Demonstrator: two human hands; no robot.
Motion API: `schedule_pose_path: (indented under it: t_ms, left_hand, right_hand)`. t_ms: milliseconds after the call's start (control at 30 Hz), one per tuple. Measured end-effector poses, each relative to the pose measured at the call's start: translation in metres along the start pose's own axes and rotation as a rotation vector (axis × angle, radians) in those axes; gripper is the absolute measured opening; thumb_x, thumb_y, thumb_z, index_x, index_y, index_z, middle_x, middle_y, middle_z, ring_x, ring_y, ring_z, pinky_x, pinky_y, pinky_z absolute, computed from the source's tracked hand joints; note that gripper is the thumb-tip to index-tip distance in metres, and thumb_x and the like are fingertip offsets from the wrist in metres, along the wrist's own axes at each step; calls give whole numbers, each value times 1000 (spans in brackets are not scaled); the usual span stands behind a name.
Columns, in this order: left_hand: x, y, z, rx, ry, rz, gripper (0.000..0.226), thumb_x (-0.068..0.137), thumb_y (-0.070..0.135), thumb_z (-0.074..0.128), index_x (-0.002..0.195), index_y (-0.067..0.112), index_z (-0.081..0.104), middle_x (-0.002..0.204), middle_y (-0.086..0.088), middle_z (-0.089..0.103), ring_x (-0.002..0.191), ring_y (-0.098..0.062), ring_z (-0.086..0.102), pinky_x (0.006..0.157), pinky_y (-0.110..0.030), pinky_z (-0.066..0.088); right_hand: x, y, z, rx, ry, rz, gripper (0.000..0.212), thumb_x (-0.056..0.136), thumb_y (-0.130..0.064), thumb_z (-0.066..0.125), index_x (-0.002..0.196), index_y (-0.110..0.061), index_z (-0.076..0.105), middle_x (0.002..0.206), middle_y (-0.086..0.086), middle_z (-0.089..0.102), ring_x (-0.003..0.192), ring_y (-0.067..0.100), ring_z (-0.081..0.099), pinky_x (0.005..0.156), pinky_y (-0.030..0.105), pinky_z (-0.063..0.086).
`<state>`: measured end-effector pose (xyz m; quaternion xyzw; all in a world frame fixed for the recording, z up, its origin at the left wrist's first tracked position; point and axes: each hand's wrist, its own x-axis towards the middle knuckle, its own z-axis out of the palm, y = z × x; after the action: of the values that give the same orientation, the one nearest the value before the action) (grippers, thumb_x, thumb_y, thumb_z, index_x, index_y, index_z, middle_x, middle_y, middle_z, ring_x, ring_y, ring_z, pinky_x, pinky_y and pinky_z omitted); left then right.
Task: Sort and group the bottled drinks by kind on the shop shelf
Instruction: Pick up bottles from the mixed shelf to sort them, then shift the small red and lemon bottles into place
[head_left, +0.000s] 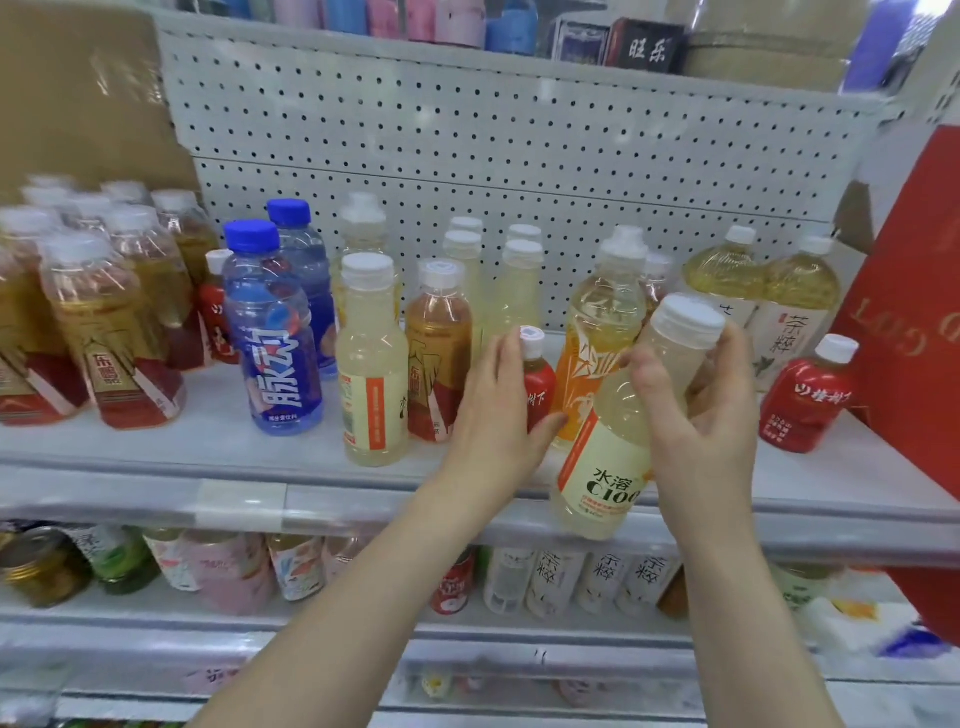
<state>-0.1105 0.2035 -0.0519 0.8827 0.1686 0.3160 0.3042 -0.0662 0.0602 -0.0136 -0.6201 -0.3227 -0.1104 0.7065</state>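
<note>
Right hand (701, 415) grips the tilted, pale C100 bottle (602, 467).
My left hand (493, 410), fingers loose, hides most of a small red bottle (540, 379); contact I can't tell.

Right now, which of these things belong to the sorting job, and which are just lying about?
Job: pale bottle held in the right hand; small red bottle by the left hand; blue bottles; amber bottles; shelf.
Lying about: red gift bag; dark box on top; red can below.
</note>
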Motion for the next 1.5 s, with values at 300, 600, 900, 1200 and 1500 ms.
schedule_pose_path:
  t_ms: [300, 600, 900, 1200, 1500]
  left_hand:
    - [-20, -9, -3, -246, 115, -105, 84, 76, 29, 84, 140, 38, 32, 134, 16, 47, 117, 1, 47, 96, -17, 37]
    - [-79, -33, -81, -547, 349, -243, 81, 62, 22, 90, 111, 64, 41, 119, 27, 56, 104, 4, 62, 73, -14, 53]
    - [-100, -64, -106, -527, 468, -355, 78, 66, 18, 89, 109, 63, 41, 114, 30, 53, 98, 0, 61, 74, -18, 49]
    - [-94, -77, -103, -513, 411, -403, 76, 69, 24, 87, 123, 52, 41, 116, 24, 54, 100, 0, 58, 74, -20, 48]
    - [-90, -78, -104, -595, 386, -404, 81, 59, 46, 77, 132, 45, 40, 124, 11, 57, 105, -5, 60, 80, -25, 50]
  right_hand:
    - [5, -3, -10, 13, 33, 28, 36, 97, -21, 67, 130, -14, 54, 111, 11, 70, 101, 27, 69, 83, 37, 58]
    - [26, 24, 75, -70, -90, -12, 50, 96, -27, 69, 139, -17, 48, 124, -9, 64, 114, 7, 63, 101, 39, 52]
    - [37, 44, 125, -299, -38, 3, 69, 99, -30, 63, 157, -20, 27, 160, 1, 35, 147, 15, 31, 122, 40, 27]
    - [43, 19, 152, -816, -136, -429, 60, 102, -28, 51, 153, -2, 32, 124, 13, 67, 150, 24, 13, 122, 38, 10]
    - [50, 7, 143, -639, -215, -291, 36, 92, -34, 66, 123, -16, 69, 112, 5, 72, 139, 24, 29, 111, 30, 21]
